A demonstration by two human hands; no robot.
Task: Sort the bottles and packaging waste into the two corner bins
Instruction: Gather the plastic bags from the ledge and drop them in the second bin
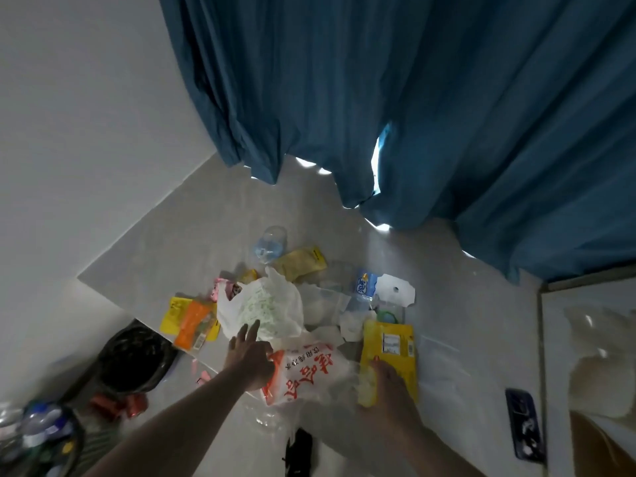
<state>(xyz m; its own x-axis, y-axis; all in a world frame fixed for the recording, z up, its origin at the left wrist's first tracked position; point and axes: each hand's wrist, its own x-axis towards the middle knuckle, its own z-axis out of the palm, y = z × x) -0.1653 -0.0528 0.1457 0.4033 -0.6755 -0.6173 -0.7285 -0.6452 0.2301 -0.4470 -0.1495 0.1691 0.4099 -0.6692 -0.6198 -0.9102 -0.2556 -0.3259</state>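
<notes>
Both forearms reach in from below. Left hand (249,356) stretches with straight, spread fingers toward a thin white plastic bag (266,304), holding nothing. Right hand (387,383) has its grip closed on a yellow flat packet (390,352) amid the waste pile on the pale floor (464,304). Best judged, each piece should be lifted clear singly. At lower left, a black-lined bin (136,356) looks dark inside, contents unclear; a nearer bin (38,438) holds clear plastic bottles.
</notes>
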